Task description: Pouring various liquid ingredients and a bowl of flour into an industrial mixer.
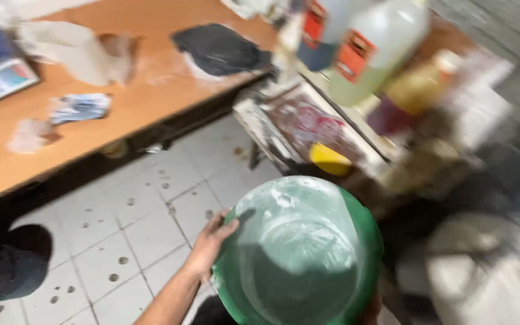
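The green basin (299,253), dusted white inside, is hanging mouth-up over the tiled floor (133,222), low in the frame around 5 o'clock. The left hand (212,241) is gripping its rim at 9 o'clock, thumb hooked over the edge. The right hand (369,314) is barely peeking in at the basin's 5 o'clock, so can't tell its grip; the orange table (151,90) is sitting off at 11 o'clock.

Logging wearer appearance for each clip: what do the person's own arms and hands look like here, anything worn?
The left hand and its forearm are bare: no glove, sleeve, watch or ring shows, though the picture is motion-blurred. Of the right hand only a small bare sliver shows at the bottom edge, beside the rim of the round green plastic basin; its arm is out of view.
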